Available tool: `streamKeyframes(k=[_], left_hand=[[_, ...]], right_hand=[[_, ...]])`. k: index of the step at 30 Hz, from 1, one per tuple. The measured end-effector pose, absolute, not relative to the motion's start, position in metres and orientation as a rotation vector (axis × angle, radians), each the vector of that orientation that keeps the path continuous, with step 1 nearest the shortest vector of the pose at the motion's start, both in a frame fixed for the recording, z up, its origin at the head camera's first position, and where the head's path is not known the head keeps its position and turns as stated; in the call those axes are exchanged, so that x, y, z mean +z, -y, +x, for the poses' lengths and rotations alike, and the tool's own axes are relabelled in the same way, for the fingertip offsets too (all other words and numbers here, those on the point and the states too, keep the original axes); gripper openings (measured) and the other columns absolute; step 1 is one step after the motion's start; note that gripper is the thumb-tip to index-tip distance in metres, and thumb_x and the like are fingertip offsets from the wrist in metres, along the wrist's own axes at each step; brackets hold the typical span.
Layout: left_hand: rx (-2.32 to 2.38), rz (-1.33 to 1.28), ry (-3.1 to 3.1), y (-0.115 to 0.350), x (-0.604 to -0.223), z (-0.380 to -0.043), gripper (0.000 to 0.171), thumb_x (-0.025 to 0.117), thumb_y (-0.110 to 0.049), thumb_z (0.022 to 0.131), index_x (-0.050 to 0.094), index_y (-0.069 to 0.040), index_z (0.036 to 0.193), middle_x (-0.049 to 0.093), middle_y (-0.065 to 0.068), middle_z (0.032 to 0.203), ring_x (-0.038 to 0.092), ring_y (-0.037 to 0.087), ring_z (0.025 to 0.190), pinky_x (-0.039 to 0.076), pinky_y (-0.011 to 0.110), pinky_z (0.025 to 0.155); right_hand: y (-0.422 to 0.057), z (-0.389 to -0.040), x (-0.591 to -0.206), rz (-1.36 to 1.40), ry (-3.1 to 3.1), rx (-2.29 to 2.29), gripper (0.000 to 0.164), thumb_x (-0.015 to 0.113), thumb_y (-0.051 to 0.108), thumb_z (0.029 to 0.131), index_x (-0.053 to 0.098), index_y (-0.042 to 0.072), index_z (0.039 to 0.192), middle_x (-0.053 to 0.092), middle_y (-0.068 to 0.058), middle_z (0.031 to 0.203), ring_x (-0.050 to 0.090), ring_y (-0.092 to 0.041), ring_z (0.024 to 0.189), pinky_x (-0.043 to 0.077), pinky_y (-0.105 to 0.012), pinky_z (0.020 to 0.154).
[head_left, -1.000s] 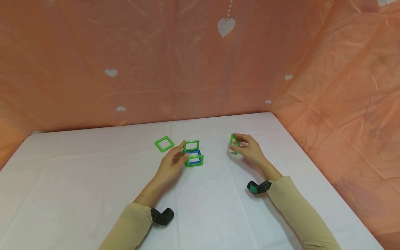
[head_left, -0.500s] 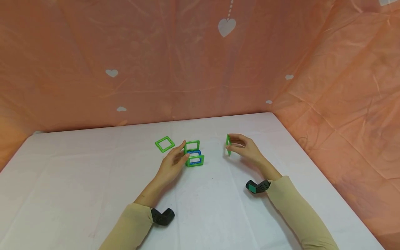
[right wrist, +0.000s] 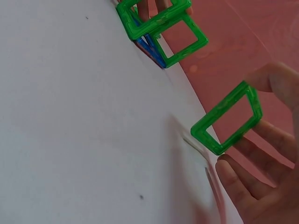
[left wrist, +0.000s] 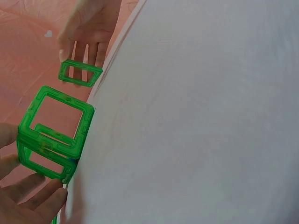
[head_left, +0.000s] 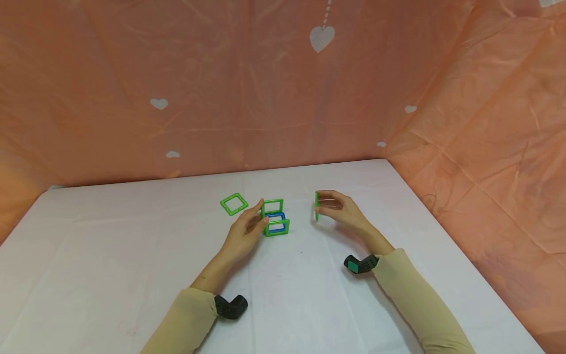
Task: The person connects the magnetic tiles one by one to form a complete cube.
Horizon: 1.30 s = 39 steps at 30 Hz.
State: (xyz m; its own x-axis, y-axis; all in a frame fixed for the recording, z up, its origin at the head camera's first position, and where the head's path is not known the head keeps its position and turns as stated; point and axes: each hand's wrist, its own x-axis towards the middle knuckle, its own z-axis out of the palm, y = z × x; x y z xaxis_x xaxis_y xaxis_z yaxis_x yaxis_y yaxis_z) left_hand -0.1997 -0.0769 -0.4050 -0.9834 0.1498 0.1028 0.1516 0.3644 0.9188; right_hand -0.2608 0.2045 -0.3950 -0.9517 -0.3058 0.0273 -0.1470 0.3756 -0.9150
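Fingers and thumb of my left hand [head_left: 240,237] hold the left side of a small open box of magnetic tiles [left wrist: 45,143]. Green square frames form its standing walls, and a blue tile [right wrist: 150,52] lies as its base. No wall stands on the box's right side, which faces my right hand [head_left: 349,215]. That hand pinches a green square magnetic tile [right wrist: 220,109] by its edges, thumb at one side and fingertips at the other. In the head view the pinched tile [head_left: 316,206] is upright, seen edge-on, apart from the box.
Behind my left hand, a loose green square tile [head_left: 225,208] lies flat on the white-covered table [head_left: 132,236]. An orange sheet with white hearts [head_left: 265,98] hangs behind the table and along its right side. Each wrist carries a black device [head_left: 231,307].
My right hand has moved left toward the box, and its tile has turned from angled to edge-on. My left hand and the box stay in place.
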Motion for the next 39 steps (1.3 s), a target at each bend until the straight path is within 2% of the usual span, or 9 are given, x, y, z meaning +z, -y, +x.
streamKeyframes(k=[13,19,24,39], left_hand=[[-1.746,-0.297,2.589,0.077,-0.406,-0.199,0.055,0.055,-0.022,0.098,0.035,-0.016,0.149,0.043,0.015,0.145,0.051,0.034,0.127,0.043,0.047,0.103],[-1.738,-0.303,2.589,0.077,-0.407,-0.200,0.055,0.056,-0.021,0.098,0.035,-0.016,0.149,0.044,0.016,0.144,0.050,0.034,0.127,0.041,0.046,0.105],[-1.737,-0.309,2.577,0.076,-0.407,-0.200,0.055,0.056,-0.020,0.098,0.036,-0.013,0.149,0.045,0.016,0.143,0.050,0.035,0.127,0.040,0.046,0.106],[-1.730,-0.316,2.583,0.077,-0.406,-0.199,0.055,0.055,-0.021,0.098,0.035,-0.014,0.149,0.045,0.016,0.143,0.049,0.035,0.128,0.039,0.045,0.107]], right_hand=[[-0.194,-0.260,-0.393,-0.467,-2.409,-1.631,0.054,0.069,0.017,0.088,0.049,0.006,0.138,0.052,-0.017,0.138,0.052,-0.034,0.126,0.043,-0.050,0.102],[-0.191,-0.261,-0.395,-0.482,-2.370,-1.664,0.054,0.067,0.012,0.089,0.048,0.001,0.137,0.052,-0.020,0.138,0.052,-0.035,0.125,0.044,-0.046,0.101],[-0.189,-0.261,-0.395,-0.492,-2.352,-1.672,0.052,0.067,0.010,0.089,0.049,0.002,0.137,0.053,-0.021,0.136,0.052,-0.035,0.125,0.045,-0.044,0.101],[-0.179,-0.260,-0.395,-0.542,-2.300,-1.632,0.053,0.067,0.015,0.089,0.048,0.005,0.138,0.051,-0.017,0.139,0.052,-0.033,0.126,0.041,-0.049,0.104]])
